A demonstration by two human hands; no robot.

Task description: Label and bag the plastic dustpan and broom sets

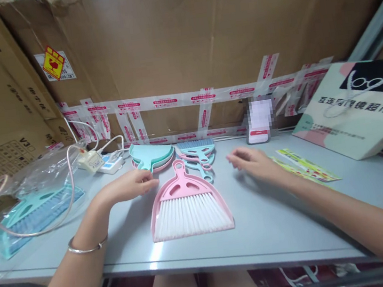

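Observation:
A pink dustpan [153, 215] lies flat in front of me, its rounded end with the hanging hole pointing away. Snapped into it is a pink hand brush [187, 214] with white bristles. My left hand [133, 185] rests just left of the dustpan, loosely curled and holding nothing, and partly covers the handle of the stacked teal and pink dustpans [153, 152]. Teal and pink hand brushes [197, 149] lie piled behind the pink set. To the right, my right hand [251, 161] hovers over the table with fingers bent, slightly apart and bare.
At left, a bagged teal dustpan set [37, 215] lies under a white cable [71, 179], near a power strip [111, 164]. A phone [257, 124] leans against the large taped carton [169, 37]. Colourful cards [305, 165] and a paper bag [351, 116] are at right.

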